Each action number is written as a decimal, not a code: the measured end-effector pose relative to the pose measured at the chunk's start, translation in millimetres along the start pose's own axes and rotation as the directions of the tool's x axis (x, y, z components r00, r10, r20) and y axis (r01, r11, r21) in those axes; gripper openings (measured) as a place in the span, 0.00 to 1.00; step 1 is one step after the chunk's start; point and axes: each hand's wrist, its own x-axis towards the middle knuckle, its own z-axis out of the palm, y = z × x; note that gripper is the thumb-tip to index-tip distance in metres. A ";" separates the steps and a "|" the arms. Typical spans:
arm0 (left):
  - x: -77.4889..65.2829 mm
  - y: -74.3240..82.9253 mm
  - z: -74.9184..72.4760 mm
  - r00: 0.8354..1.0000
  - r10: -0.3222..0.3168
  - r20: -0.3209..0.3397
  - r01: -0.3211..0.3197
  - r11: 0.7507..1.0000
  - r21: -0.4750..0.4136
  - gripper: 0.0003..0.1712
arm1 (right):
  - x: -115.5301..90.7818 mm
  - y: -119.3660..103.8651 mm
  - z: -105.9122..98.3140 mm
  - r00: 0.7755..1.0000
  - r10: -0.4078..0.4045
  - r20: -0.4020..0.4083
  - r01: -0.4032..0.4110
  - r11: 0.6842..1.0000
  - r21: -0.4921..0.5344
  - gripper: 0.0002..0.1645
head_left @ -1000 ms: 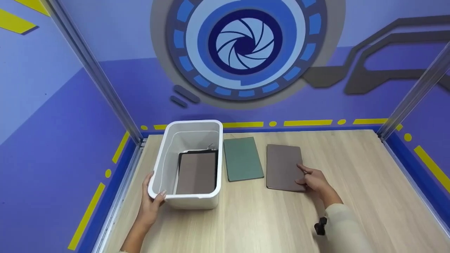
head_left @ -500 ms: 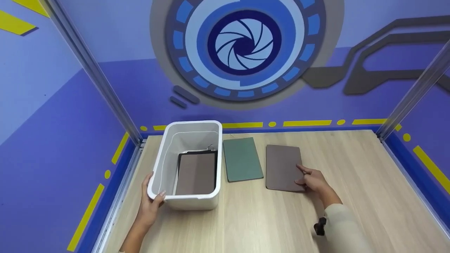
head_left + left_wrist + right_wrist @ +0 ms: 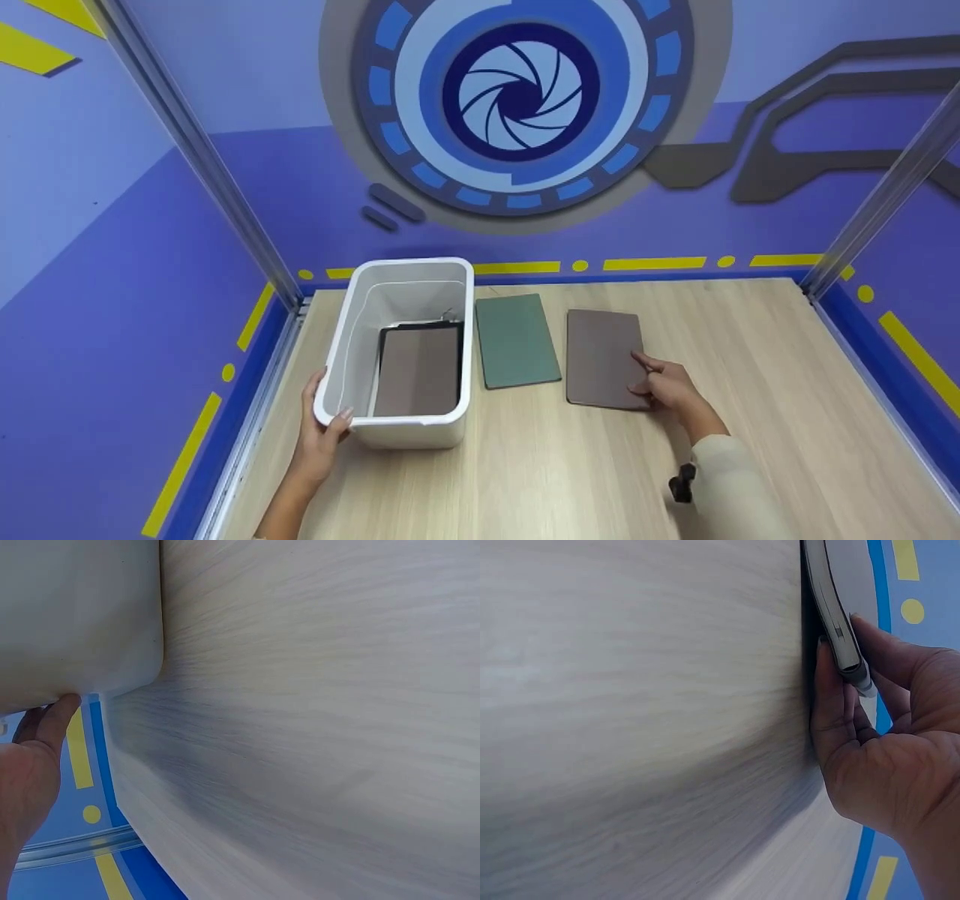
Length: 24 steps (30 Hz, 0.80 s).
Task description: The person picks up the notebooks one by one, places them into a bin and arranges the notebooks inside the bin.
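Observation:
At the near left corner of a white plastic bin [image 3: 409, 433], my left hand [image 3: 319, 439] grips the rim, thumb over the front and fingers along the outer side. Inside the bin lies a brown notebook [image 3: 418, 371] with a dark edge around it. My right hand [image 3: 673, 386] pinches the right edge of another brown notebook [image 3: 600, 356] on the table. The right wrist view shows this notebook's page edges [image 3: 832, 615] between thumb and fingers, and the fingers reach beneath it. Between the bin and that notebook lies a green notebook [image 3: 517, 341], untouched.
The light wooden table [image 3: 525, 480] meets a blue and purple patterned wall [image 3: 300, 195] at the back. Metal posts [image 3: 217, 180] stand at its back corners. A black clip-like piece [image 3: 682, 482] sits by the right sleeve [image 3: 731, 480].

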 end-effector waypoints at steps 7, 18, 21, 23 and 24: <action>-0.8 -1.2 -0.2 1.000 -0.007 -0.005 0.007 1.000 0.005 0.47 | 0.4 0.9 -0.6 1.000 -0.017 0.007 0.017 1.000 0.000 0.48; 0.2 -0.8 1.7 1.000 -0.010 0.018 0.011 0.999 -0.030 0.47 | -2.3 1.9 -1.6 1.000 -0.018 0.004 0.018 1.000 0.006 0.48; 0.0 -0.4 1.4 1.000 -0.011 0.012 0.011 0.999 -0.036 0.47 | -2.8 0.7 -1.5 1.000 -0.029 0.002 0.029 1.000 0.007 0.48; 0.3 -0.2 1.5 1.000 -0.003 0.010 0.003 0.999 -0.032 0.47 | -2.8 0.1 -2.0 0.999 -0.035 -0.006 0.035 0.999 0.001 0.48; 0.6 -0.3 1.5 1.000 0.003 0.007 -0.002 1.000 -0.029 0.47 | -3.0 -0.1 -2.2 0.999 -0.035 -0.007 0.035 0.999 -0.004 0.48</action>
